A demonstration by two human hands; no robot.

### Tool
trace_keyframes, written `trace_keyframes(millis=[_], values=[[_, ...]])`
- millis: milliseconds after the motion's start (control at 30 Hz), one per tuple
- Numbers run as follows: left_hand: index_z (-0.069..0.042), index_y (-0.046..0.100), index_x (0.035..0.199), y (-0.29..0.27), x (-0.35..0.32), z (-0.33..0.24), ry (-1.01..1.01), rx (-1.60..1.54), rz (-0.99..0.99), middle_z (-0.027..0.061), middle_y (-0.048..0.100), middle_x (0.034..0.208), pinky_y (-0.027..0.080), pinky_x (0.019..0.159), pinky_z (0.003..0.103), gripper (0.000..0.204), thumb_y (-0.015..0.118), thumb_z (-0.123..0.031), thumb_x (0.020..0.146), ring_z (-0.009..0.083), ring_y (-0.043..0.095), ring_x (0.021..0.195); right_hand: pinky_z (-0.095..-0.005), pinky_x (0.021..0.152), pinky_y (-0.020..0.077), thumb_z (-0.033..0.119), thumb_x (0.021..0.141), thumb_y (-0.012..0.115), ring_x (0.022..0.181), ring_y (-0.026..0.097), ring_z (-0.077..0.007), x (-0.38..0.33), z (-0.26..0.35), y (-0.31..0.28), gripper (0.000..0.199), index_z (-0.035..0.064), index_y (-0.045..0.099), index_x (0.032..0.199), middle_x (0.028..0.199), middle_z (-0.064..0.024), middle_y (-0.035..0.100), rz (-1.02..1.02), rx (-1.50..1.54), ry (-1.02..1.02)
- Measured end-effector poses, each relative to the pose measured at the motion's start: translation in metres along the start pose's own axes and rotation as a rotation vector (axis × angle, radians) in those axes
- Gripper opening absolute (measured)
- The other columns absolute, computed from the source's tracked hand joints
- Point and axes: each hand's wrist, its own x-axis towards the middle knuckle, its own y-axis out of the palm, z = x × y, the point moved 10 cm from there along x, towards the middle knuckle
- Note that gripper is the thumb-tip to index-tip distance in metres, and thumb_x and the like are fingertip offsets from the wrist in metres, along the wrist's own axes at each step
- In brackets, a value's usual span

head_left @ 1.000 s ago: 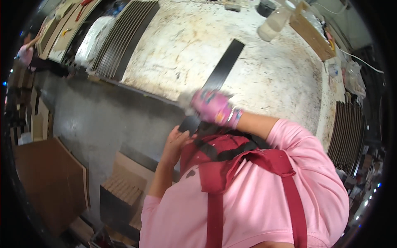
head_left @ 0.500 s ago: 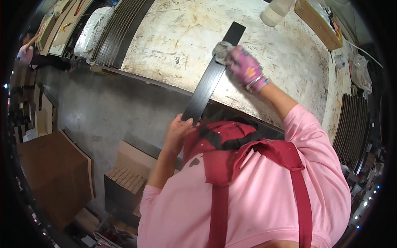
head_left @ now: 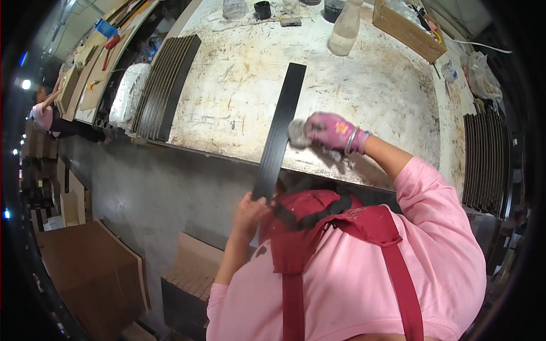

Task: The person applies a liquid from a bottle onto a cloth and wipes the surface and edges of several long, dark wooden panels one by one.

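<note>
Currently, the bare left hand, just below frame centre, is closed on 1 long flat black strip extending to upper centre over the stained white desk. The pink-gloved right hand grips 1 grey wad beside it.

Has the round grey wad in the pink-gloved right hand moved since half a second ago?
Yes, the round grey wad is now nearer the front edge of the stained white tabletop.

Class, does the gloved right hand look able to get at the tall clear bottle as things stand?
Probably yes: nothing visible stands between the right hand and the bottle, though the grey wad in that hand would likely hinder gripping.
</note>
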Motion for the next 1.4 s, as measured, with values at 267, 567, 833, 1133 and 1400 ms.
trace_keyframes(millis=[267,567,833,1133,1400], values=[[-0.003,0.050,0.120,0.147,0.034,-0.013,-0.112,0.269,0.363,0.0100,0.066,0.105,0.051,0.072,0.023,0.034,0.059,-0.021,0.093,0.0124,0.064,0.088,-0.0405,0.083,0.0492,0.060,0.079,0.059,0.096,0.062,-0.0354,0.041,0.014,-0.084,0.062,0.0018,0.063,0.099,0.102,-0.0199,0.063,-0.194,-0.485,0.234],[-0.003,0.052,0.119,0.214,0.110,0.040,-0.219,0.655,0.574,0.0062,0.067,0.101,0.049,0.069,0.022,0.033,0.051,-0.024,0.094,0.0097,0.062,0.082,-0.0423,0.080,0.0503,0.043,0.083,0.060,0.094,0.063,-0.0322,0.034,-0.032,-0.126,0.036,0.0109,0.065,0.098,0.098,-0.0149,0.066,-0.268,-0.615,0.345],[-0.006,0.063,0.091,0.100,0.152,-0.169,0.171,0.828,0.294,0.0029,0.066,0.093,0.043,0.073,0.025,0.022,0.048,-0.022,0.091,0.0115,0.059,0.083,-0.0437,0.077,0.0495,0.038,0.081,0.062,0.095,0.058,-0.0356,0.021,0.024,-0.113,0.037,0.0061,0.060,0.099,0.103,-0.0183,0.056,-0.444,-0.566,0.082],[-0.002,0.064,0.094,0.144,0.260,-0.362,0.837,1.224,0.142,0.0087,0.065,0.082,0.048,0.067,0.031,0.019,0.062,-0.020,0.087,0.0194,0.061,0.073,-0.0442,0.082,0.0456,0.035,0.070,0.073,0.098,0.057,-0.0305,0.044,-0.001,-0.065,0.066,0.0110,0.047,0.126,0.115,-0.0116,0.054,-0.462,-0.554,0.237],[-0.004,0.070,0.091,0.302,0.424,-0.379,1.223,1.609,0.333,0.0170,0.066,0.088,0.049,0.072,0.041,0.021,0.064,-0.023,0.082,0.0340,0.063,0.080,-0.0443,0.081,0.0445,0.035,0.069,0.073,0.094,0.058,-0.0289,0.049,-0.006,-0.072,0.059,0.0146,0.054,0.121,0.113,-0.0079,0.057,-0.540,-0.510,0.285]])
